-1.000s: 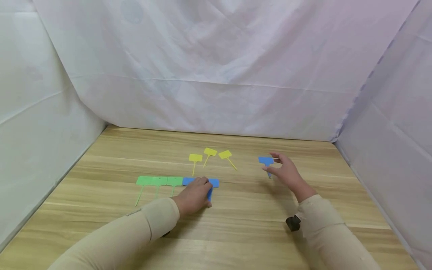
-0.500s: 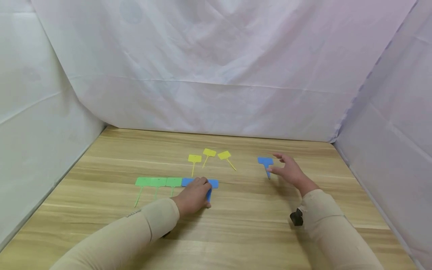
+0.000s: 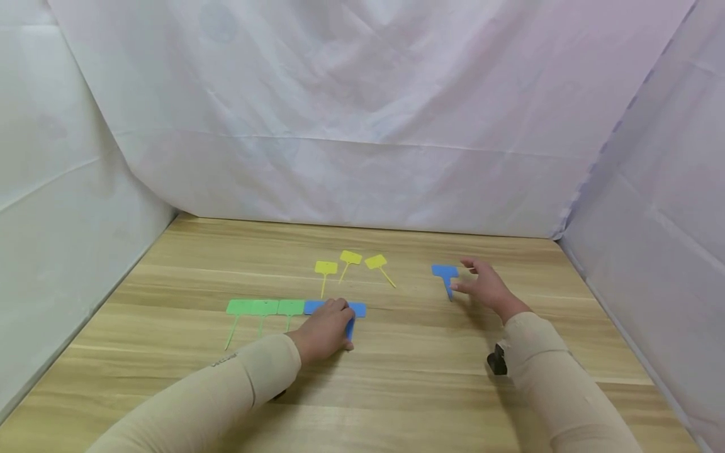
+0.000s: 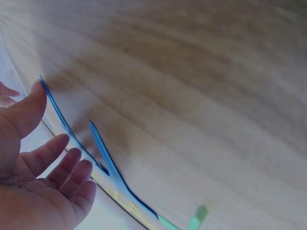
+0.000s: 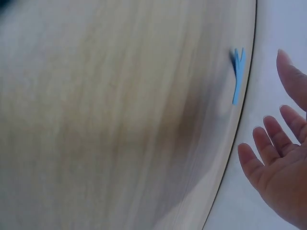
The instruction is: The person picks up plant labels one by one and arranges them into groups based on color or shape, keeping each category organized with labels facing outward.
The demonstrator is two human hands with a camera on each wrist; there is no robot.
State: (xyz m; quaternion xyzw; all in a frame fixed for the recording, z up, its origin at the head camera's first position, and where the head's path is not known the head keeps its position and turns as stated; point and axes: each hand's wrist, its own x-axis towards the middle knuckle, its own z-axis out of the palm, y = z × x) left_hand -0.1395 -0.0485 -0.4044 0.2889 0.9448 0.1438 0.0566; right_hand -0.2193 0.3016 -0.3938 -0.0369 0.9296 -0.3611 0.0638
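Note:
Along the row in the head view, my left hand (image 3: 325, 330) spans the end blue plant label (image 3: 358, 309). Its thumb is at the stem's tip and its fingers reach the label's head. My left hand partly covers a second blue plant label (image 3: 314, 307) beside it. In the left wrist view the thumb meets the tip of the held label's stem (image 4: 57, 108). My right hand (image 3: 486, 286) hovers with spread fingers just right of a separate blue plant label (image 3: 444, 271). The right wrist view shows that label (image 5: 238, 76) apart from the fingers.
Green plant labels (image 3: 264, 307) continue the row leftward, heads edge to edge. Behind them lie yellow plant labels (image 3: 326, 268), stems at differing angles. White cloth (image 3: 362, 182) rises at the back and sides of the wooden table (image 3: 408, 390).
My right hand has drawn slightly away to the right from the separate blue plant label, its thumb coming off the stem. The left hand holds its place over the row.

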